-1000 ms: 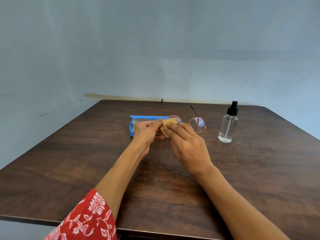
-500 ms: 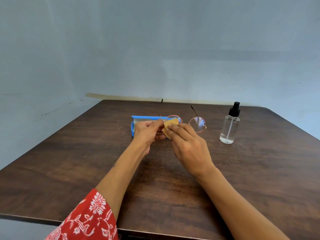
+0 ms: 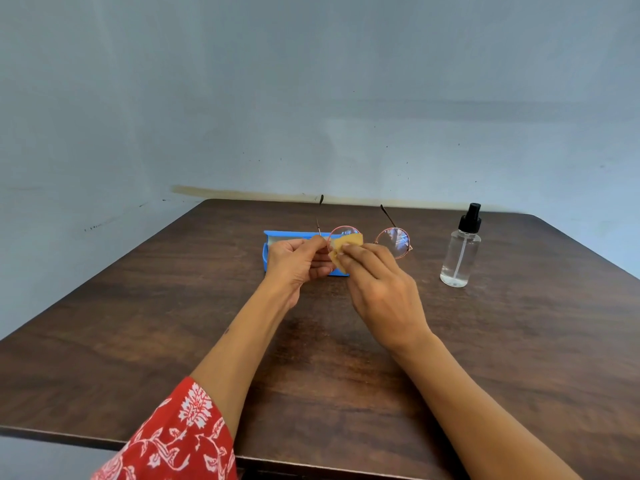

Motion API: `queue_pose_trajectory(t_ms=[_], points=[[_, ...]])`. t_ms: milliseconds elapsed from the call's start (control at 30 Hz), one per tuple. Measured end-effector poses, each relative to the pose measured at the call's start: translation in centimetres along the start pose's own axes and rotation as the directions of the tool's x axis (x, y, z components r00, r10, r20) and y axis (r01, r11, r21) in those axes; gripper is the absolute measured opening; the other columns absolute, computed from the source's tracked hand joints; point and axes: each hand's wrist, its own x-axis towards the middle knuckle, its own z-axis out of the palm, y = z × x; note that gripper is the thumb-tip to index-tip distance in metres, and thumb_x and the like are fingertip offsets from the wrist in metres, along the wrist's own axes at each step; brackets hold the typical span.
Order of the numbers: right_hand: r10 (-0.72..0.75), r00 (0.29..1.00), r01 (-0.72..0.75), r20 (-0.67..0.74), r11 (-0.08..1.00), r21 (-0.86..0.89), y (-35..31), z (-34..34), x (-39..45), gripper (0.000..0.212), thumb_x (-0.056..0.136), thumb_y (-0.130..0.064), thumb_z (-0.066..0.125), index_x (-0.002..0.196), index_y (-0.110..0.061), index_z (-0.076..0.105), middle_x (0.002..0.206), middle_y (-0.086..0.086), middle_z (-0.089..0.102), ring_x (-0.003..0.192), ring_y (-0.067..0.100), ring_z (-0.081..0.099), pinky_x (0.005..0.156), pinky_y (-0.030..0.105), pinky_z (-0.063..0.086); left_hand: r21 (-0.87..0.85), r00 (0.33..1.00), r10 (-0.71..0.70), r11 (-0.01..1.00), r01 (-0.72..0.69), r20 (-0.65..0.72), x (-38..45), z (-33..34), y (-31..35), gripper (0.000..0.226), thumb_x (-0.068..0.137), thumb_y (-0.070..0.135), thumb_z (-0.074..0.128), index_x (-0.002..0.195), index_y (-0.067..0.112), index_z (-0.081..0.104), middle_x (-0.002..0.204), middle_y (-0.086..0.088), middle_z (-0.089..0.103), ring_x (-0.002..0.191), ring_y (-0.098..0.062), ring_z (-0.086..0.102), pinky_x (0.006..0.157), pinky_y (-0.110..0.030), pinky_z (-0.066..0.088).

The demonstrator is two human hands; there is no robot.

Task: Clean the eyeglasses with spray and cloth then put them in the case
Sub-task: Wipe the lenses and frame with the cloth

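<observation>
Above the middle of the dark wooden table [image 3: 138, 341], you hold the round-rimmed eyeglasses [image 3: 394, 242] lifted off the surface, lenses facing you, temple arms pointing away toward the wall, frame running left to right. Your left hand [image 3: 294, 263] pinches the frame at its left edge. Your right hand [image 3: 381, 289] is closed on a tan cleaning cloth [image 3: 348, 245], pressing it against the left lens. Behind your left hand lies the open blue glasses case [image 3: 273, 237], long axis left to right. Well to the right, a clear spray bottle [image 3: 460, 254] with a black pump top stands upright. No readable writing shows on any item.
</observation>
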Motion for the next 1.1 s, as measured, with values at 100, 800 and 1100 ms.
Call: queue_pose_trajectory(t_ms=[100, 800, 1100], points=[[0.076, 0.997, -0.077, -0.015, 0.997, -0.027, 0.7, -0.2, -0.1, 0.019, 0.081, 0.003, 0.067, 0.099, 0.003, 0.07, 0.105, 0.013, 0.069, 0.093, 0.029, 0.065, 0.071, 0.035, 0.057, 0.017, 1.0, -0.023, 1.0, 0.023, 0.018, 0.0, 0.0, 0.0, 0.014, 0.081, 0.009, 0.066, 0.071, 0.0, 0.067, 0.053, -0.007, 0.066, 0.047, -0.012, 0.062, 0.045, -0.017, 0.05], [-0.064, 0.997, 0.065, 0.043, 0.998, -0.009, 0.2, 0.3, -0.2, 0.018, 0.085, -0.002, 0.06, 0.098, 0.001, 0.071, 0.101, 0.01, 0.07, 0.091, 0.027, 0.066, 0.074, 0.034, 0.057, -0.014, 1.0, -0.011, 1.0, 0.011, -0.001, -0.1, 0.1, 0.1, 0.015, 0.082, 0.006, 0.064, 0.068, 0.001, 0.065, 0.046, 0.0, 0.061, 0.041, -0.008, 0.056, 0.041, -0.016, 0.047], [0.153, 0.986, -0.158, -0.07, 0.986, -0.059, 2.0, -0.6, -0.5, 0.018, 0.072, 0.009, 0.071, 0.089, 0.003, 0.072, 0.092, 0.012, 0.07, 0.082, 0.03, 0.064, 0.065, 0.032, 0.055, -0.036, 1.0, -0.016, 0.999, 0.015, -0.025, 0.2, -0.5, 0.5, 0.017, 0.081, 0.009, 0.065, 0.067, 0.0, 0.066, 0.052, -0.008, 0.066, 0.046, -0.013, 0.062, 0.044, -0.017, 0.05]])
